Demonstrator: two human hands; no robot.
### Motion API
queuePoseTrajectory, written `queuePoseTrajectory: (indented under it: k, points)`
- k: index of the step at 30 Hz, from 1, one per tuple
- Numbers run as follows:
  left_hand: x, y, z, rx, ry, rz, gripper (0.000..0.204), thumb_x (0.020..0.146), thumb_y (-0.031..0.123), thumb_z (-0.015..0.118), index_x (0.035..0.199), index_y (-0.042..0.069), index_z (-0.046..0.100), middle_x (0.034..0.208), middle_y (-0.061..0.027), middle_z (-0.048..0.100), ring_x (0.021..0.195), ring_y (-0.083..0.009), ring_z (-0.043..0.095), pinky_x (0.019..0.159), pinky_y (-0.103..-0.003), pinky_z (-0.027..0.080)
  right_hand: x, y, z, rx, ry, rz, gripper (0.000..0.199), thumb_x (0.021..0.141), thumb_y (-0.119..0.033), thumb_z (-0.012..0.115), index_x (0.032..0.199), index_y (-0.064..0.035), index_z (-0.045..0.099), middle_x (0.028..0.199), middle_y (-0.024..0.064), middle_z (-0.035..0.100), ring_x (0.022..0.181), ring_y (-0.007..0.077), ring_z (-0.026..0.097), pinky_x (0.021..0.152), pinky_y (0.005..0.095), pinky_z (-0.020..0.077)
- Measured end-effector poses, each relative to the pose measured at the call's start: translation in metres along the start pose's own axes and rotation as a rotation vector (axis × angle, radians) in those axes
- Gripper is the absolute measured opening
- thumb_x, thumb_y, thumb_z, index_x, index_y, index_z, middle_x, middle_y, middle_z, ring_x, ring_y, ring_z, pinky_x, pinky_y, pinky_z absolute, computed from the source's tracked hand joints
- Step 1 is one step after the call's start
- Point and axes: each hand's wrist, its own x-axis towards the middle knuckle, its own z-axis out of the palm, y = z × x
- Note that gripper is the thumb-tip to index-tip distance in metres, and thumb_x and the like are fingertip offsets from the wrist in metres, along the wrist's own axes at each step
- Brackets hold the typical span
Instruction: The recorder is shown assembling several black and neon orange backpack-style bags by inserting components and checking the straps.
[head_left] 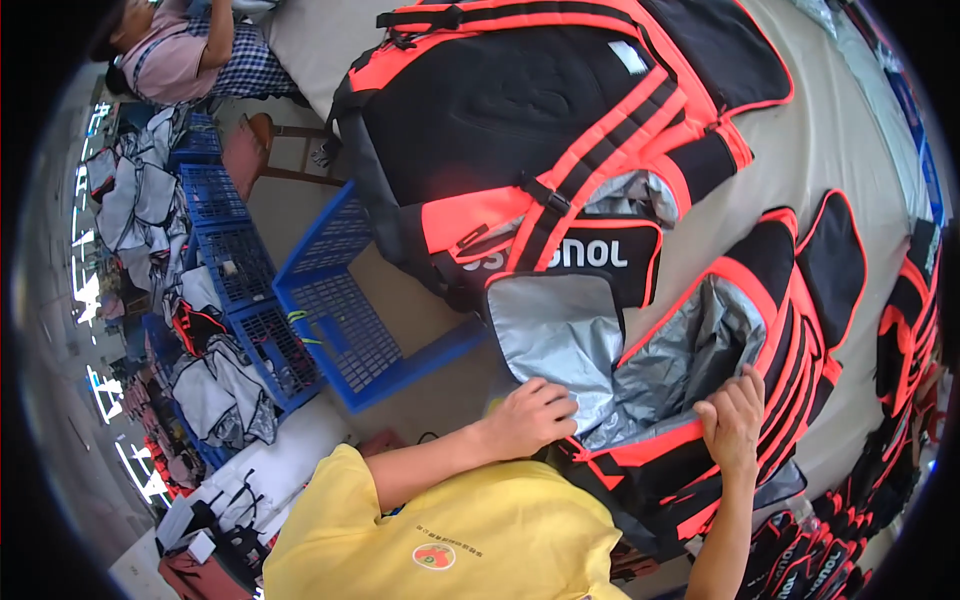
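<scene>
Left grip: left hand (528,417) is curling loosely, knuckles up, with fingertips pressing on the silver foil-like lining flap (555,335) at the mouth of the bag; it is pinching or pinning the lining rather than closing round anything bulky.
Right grip: right hand (735,417) is closing over the orange-trimmed rim of the opening, thumb apparently inside and fingers outside, holding that edge up and back.
Bag in hand: black and neon-orange fabric bag with silver padded lining (700,360) is lying on the grey-beige desk (830,150) just in front of the person's yellow shirt (470,530), its compartment gaping between the two hands.
Done so far: the compartment is standing open and the lining is showing loose and crumpled, which suggests the opening-up is finished.
Left to do: I judge the lining is yet to be smoothed or checked, since it is sitting wrinkled and the flap is lying folded outward.
Neighbouring work: a second, larger black and orange backpack (540,110) is resting beyond it, touching its far edge.
Right edge: more black and orange pieces (905,330) are piling along the desk.
Floor side: blue plastic crates (340,300) are standing to the left.
</scene>
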Motion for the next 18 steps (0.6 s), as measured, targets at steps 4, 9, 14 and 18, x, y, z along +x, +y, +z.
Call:
queuePoseTrajectory:
  k: [4,9,14,18]
  points:
    - [0.002,-0.001,-0.016,0.041,-0.069,-0.049,0.018,0.080,0.015,0.068,0.097,0.010,0.068,0.125,-0.0050,0.070,0.118,-0.0255,0.064,0.100,-0.041,0.051,-0.011,-0.009,-0.002,0.004,0.009,0.116,0.046,0.089,-0.034,0.081,0.119,-0.0021,0.069,0.128,0.0167,0.067,0.136,0.0389,0.057,0.120,0.0586,0.0396]
    - [0.026,0.002,-0.053,-0.203,-0.255,-0.073,0.043,0.070,0.001,0.067,0.112,0.004,0.071,0.143,-0.0176,0.060,0.138,-0.0387,0.053,0.114,-0.050,0.044,-0.084,-0.011,-0.011,-0.273,0.073,0.649,0.082,0.096,-0.048,0.073,0.159,-0.0052,0.044,0.162,0.0254,0.043,0.157,0.0451,0.032,0.126,0.0617,0.0257]
    - [0.149,0.016,-0.043,-0.124,0.101,0.045,0.057,0.078,0.004,0.071,0.135,0.003,0.063,0.161,-0.0322,0.036,0.149,-0.0522,0.038,0.122,-0.057,0.034,-0.153,-0.007,0.074,-0.267,0.013,0.844,0.096,0.100,-0.066,0.057,0.163,0.0022,0.034,0.159,0.0313,0.043,0.149,0.0437,0.042,0.118,0.0587,0.0331]
    - [0.274,0.052,-0.006,0.186,0.355,0.053,0.052,0.095,0.029,0.074,0.139,0.004,0.062,0.159,-0.0337,0.039,0.148,-0.0507,0.040,0.117,-0.060,0.037,-0.148,-0.017,0.074,-0.298,0.043,0.828,0.094,0.100,-0.064,0.055,0.160,0.0053,0.037,0.158,0.0314,0.046,0.146,0.0428,0.045,0.116,0.0547,0.0339]
